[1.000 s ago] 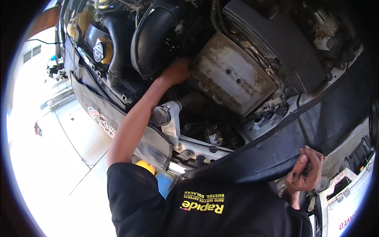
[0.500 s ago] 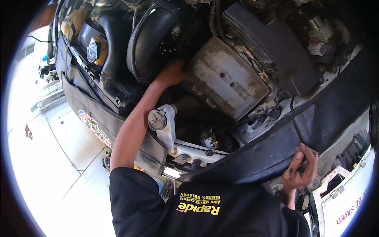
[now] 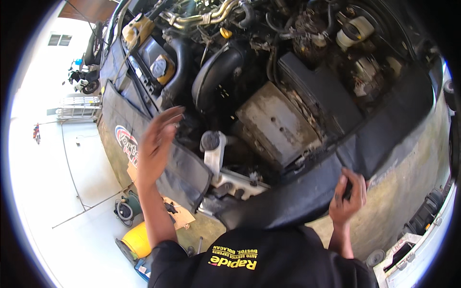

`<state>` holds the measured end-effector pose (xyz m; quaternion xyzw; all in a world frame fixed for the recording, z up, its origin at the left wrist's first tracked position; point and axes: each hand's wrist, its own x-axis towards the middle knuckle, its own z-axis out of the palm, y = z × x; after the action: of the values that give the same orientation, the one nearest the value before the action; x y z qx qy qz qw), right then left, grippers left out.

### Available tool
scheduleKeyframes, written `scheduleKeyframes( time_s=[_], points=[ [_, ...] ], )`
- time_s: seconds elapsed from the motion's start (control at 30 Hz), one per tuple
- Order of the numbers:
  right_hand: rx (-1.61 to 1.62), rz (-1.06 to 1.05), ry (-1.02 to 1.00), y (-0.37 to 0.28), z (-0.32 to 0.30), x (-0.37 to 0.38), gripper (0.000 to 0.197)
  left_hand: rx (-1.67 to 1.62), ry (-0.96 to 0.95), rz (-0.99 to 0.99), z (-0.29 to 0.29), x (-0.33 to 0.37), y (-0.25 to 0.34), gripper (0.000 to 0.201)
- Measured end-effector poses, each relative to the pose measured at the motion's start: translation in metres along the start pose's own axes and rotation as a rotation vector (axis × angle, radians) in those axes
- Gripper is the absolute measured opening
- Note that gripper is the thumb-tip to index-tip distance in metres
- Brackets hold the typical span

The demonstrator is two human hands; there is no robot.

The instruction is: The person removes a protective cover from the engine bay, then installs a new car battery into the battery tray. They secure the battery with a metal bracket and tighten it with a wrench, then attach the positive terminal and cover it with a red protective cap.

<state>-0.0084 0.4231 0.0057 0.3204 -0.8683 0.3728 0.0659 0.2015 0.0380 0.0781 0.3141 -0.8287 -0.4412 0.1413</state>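
Pale workshop floor (image 3: 57, 192) lies left of the open engine bay (image 3: 269, 96). Left hand (image 3: 156, 144) hovers empty, fingers spread, above the fender cover (image 3: 144, 139) (draped to shield paint). Right hand (image 3: 348, 199) grips the dark front-edge cover (image 3: 297, 197), bracing, below the grimy engine cover (image 3: 276, 122).

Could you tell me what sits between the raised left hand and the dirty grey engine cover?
In the head view, a white reservoir with a black cap stands between the left hand and the grey engine cover.
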Motion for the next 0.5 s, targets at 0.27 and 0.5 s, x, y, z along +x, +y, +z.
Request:
scheduleKeyframes(
  time_s=[0.27,0.5],
  points=[
    [0.06,-0.081,-0.042,-0.026,-0.032,0.042,0.013,-0.193,0.251,-0.135,0.044,-0.225,0.043,0.032],
    [0.002,-0.145,0.015,-0.009,-0.026,0.121,0.016,-0.317,-0.231,-0.105,0.109,-0.125,0.06,0.028]
  ],
)
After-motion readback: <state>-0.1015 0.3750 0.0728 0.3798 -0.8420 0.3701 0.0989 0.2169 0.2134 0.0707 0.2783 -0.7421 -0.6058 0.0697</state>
